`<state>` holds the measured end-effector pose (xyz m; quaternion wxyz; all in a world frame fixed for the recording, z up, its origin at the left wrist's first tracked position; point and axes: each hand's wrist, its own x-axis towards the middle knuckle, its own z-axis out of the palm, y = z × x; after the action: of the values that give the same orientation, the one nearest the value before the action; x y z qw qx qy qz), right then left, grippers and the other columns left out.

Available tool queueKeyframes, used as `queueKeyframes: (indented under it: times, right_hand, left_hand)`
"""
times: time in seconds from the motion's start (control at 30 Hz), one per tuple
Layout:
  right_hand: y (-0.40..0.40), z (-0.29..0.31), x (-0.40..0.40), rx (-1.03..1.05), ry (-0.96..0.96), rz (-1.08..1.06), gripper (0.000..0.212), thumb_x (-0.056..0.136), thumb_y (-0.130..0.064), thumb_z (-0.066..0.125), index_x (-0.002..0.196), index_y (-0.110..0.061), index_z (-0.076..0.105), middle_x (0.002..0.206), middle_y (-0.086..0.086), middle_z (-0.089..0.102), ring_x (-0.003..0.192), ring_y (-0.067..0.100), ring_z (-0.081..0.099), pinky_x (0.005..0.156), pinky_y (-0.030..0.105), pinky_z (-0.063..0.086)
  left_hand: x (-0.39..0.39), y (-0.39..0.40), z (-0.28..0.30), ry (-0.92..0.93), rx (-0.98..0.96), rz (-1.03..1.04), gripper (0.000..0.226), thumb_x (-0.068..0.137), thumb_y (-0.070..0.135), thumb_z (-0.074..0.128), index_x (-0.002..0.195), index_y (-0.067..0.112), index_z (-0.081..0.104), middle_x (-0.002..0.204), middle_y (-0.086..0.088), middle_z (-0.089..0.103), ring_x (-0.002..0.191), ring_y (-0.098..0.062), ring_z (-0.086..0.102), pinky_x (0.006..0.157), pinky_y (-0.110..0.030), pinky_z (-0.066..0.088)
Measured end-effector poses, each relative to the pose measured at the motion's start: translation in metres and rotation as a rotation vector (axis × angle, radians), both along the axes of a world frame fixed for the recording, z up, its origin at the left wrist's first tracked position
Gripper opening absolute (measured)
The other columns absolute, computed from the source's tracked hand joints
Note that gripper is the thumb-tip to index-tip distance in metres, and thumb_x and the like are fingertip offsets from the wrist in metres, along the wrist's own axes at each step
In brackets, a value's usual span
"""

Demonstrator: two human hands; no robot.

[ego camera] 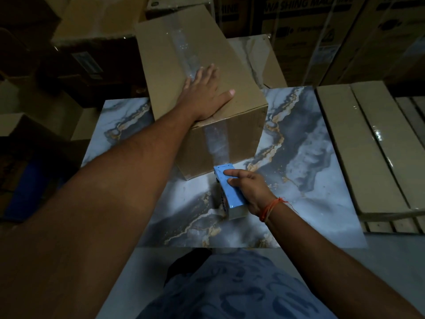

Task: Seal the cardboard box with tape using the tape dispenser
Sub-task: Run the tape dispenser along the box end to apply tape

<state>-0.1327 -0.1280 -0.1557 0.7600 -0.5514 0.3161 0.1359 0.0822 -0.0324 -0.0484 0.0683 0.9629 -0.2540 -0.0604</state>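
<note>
A brown cardboard box stands on the marbled table. A strip of clear tape runs along the top seam and down the near side of the box. My left hand lies flat on the box top, fingers spread, at the near edge. My right hand grips the blue tape dispenser, whose front end sits at the bottom of the box's near side, where the tape strip ends.
Flat cardboard cartons lie to the right of the table. Large printed cartons stand stacked behind, and more boxes fill the dark left side. My patterned blue clothing shows below the table's near edge.
</note>
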Motion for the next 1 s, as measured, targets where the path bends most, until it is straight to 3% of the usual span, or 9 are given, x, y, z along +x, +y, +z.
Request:
queueKeyframes:
  times: [0.1,0.23,0.37,0.47,0.53,0.67,0.77,0.9,1.0]
  right_hand:
    - [-0.006,-0.003,0.005,0.045,0.058,0.022,0.026,0.094,0.006,0.057,0.117,0.002,0.069,0.092,0.013,0.067,0.072,0.023,0.063,0.057,0.028,0.060]
    - [-0.011,-0.038,-0.029,0.010,0.132,0.044,0.009,0.092,-0.004,0.064,0.099,-0.002,0.070,0.100,0.023,0.067,0.081,0.030,0.066,0.073,0.039,0.058]
    - [-0.008,-0.049,-0.059,-0.355,-0.070,0.117,0.014,0.091,-0.009,0.068,0.102,-0.014,0.074,0.097,0.012,0.071,0.066,0.012,0.067,0.060,0.026,0.055]
    - [-0.014,-0.040,-0.057,-0.503,-0.148,0.123,0.016,0.091,-0.015,0.069,0.106,-0.020,0.074,0.110,0.008,0.073,0.091,0.023,0.071,0.079,0.038,0.061]
    - [-0.017,-0.036,-0.059,-0.561,-0.171,0.110,0.018,0.091,-0.018,0.070,0.109,-0.020,0.075,0.112,0.007,0.074,0.096,0.024,0.071,0.085,0.042,0.061]
    - [-0.022,-0.033,-0.068,-0.770,-0.248,0.136,0.024,0.092,-0.024,0.070,0.116,-0.023,0.073,0.112,0.006,0.076,0.097,0.023,0.072,0.084,0.035,0.059]
    - [-0.034,-0.037,-0.070,-1.143,-0.306,0.229,0.031,0.092,-0.025,0.066,0.123,-0.023,0.070,0.103,0.010,0.079,0.088,0.032,0.073,0.077,0.038,0.057]
    - [-0.058,-0.048,-0.065,-1.468,-0.192,0.373,0.038,0.087,-0.008,0.063,0.124,-0.017,0.067,0.088,0.019,0.074,0.071,0.039,0.069,0.062,0.040,0.055]
    - [-0.075,-0.059,-0.061,-1.588,-0.104,0.495,0.052,0.081,0.003,0.063,0.130,-0.014,0.063,0.083,0.020,0.069,0.063,0.038,0.067,0.055,0.041,0.055]
  left_hand:
    - [0.000,0.000,-0.001,-0.001,-0.003,0.001,0.091,0.095,0.074,0.022,0.164,0.019,0.004,0.174,-0.001,-0.003,0.160,-0.025,-0.002,0.128,-0.054,0.004]
    - [-0.001,0.000,0.000,0.002,-0.005,0.000,0.090,0.095,0.074,0.023,0.164,0.019,0.004,0.174,0.000,-0.003,0.160,-0.024,-0.002,0.128,-0.054,0.004]
    - [-0.001,-0.001,-0.002,0.008,0.007,0.006,0.090,0.095,0.073,0.023,0.164,0.018,0.004,0.174,-0.001,-0.003,0.160,-0.025,-0.002,0.128,-0.053,0.003]
    - [-0.001,-0.002,0.000,0.004,-0.006,0.007,0.089,0.096,0.073,0.023,0.164,0.019,0.003,0.174,0.000,-0.004,0.160,-0.024,-0.003,0.128,-0.053,0.003]
    - [0.000,-0.001,0.000,0.003,-0.011,0.010,0.089,0.096,0.073,0.023,0.164,0.020,0.003,0.174,0.000,-0.004,0.160,-0.024,-0.003,0.129,-0.052,0.003]
    - [-0.001,-0.002,-0.002,0.002,-0.003,0.007,0.089,0.096,0.073,0.023,0.164,0.019,0.003,0.174,0.000,-0.004,0.160,-0.024,-0.003,0.128,-0.053,0.003]
    - [-0.001,-0.002,0.000,-0.003,-0.013,0.014,0.089,0.096,0.073,0.024,0.164,0.019,0.003,0.174,0.000,-0.003,0.160,-0.024,-0.003,0.128,-0.053,0.003]
    - [-0.002,-0.002,-0.001,0.002,-0.016,0.012,0.088,0.097,0.073,0.024,0.164,0.020,0.003,0.174,0.000,-0.003,0.160,-0.024,-0.003,0.128,-0.052,0.003]
    - [-0.002,-0.002,0.000,-0.001,-0.017,0.011,0.088,0.097,0.073,0.024,0.164,0.021,0.003,0.174,0.000,-0.003,0.160,-0.023,-0.003,0.128,-0.052,0.003]
